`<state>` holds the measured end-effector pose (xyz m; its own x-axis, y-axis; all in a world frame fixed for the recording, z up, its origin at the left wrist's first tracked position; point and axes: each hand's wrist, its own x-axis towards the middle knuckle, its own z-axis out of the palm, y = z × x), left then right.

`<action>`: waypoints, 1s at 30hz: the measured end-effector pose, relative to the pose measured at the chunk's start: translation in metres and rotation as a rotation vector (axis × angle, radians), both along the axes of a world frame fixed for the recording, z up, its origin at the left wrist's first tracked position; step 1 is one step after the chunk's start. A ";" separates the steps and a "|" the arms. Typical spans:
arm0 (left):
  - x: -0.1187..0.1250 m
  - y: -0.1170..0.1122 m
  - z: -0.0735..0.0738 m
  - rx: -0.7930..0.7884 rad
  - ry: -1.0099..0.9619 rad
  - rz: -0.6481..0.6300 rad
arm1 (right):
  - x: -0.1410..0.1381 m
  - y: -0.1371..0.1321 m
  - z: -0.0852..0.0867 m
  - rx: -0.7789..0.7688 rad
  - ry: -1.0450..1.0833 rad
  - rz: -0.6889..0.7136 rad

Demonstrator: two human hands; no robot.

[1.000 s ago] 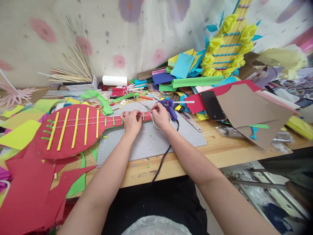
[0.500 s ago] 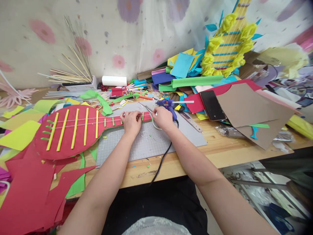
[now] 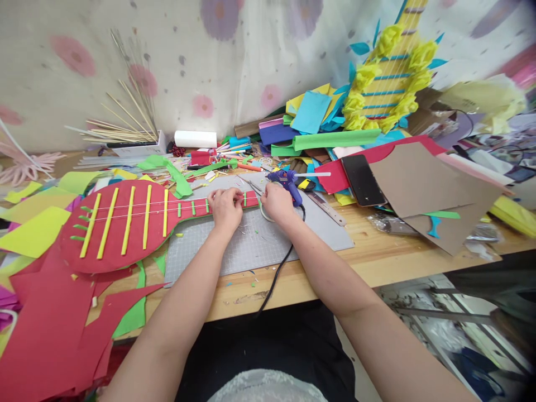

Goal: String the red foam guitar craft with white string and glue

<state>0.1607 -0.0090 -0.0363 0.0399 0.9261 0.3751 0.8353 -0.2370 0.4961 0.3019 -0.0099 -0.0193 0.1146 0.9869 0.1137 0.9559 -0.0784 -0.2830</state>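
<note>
A red craft lute point(image 3: 115, 223) with yellow bars and green frets lies across the grey cutting mat point(image 3: 209, 245), its neck pointing right. White strings point(image 3: 125, 207) run along the body and neck. My left hand point(image 3: 226, 209) rests on the neck, fingers curled and pressed down over the strings. Just beyond the neck's right end, my right hand point(image 3: 276, 202) is closed in a pinch, apparently on the string ends; the fingertips are partly hidden. Scissors point(image 3: 253, 186) with pale handles lie beneath and beside it. Behind the right hand sits a blue glue gun point(image 3: 287, 180) holding a glue stick.
A metal ruler point(image 3: 326, 208) lies right of the glue gun, whose black cord point(image 3: 274, 282) crosses the table edge. A phone point(image 3: 363, 180) and brown card point(image 3: 427, 184) lie right. Red sheets point(image 3: 50, 324) fill the left. A yellow-flowered craft instrument point(image 3: 383, 84) stands behind.
Almost nothing differs. My right hand has shifted very slightly left, and both hands keep their closed poses at the neck.
</note>
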 end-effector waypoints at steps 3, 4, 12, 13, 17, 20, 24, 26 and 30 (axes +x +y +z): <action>0.000 -0.002 0.002 0.008 0.024 -0.007 | 0.000 -0.003 0.000 0.010 -0.009 0.004; 0.000 -0.003 0.002 0.010 0.037 -0.013 | 0.000 -0.004 0.000 0.014 -0.010 0.013; -0.011 -0.002 0.008 0.015 0.145 -0.206 | -0.006 -0.011 -0.003 0.160 0.104 0.225; -0.012 -0.001 0.008 0.014 0.149 -0.234 | -0.007 -0.010 -0.005 0.159 0.121 0.256; -0.015 0.004 0.005 -0.032 0.168 -0.286 | -0.007 -0.006 -0.013 0.138 0.172 0.319; -0.014 0.005 0.004 -0.045 0.155 -0.261 | -0.006 -0.003 -0.018 0.156 0.204 0.304; -0.011 0.005 0.003 -0.046 0.124 -0.227 | -0.006 0.000 -0.019 0.185 0.299 0.268; -0.010 0.005 0.002 -0.047 0.131 -0.215 | -0.007 0.001 -0.017 0.160 0.387 0.231; -0.008 0.005 0.001 -0.044 0.153 -0.179 | -0.007 0.005 -0.014 0.105 0.496 0.180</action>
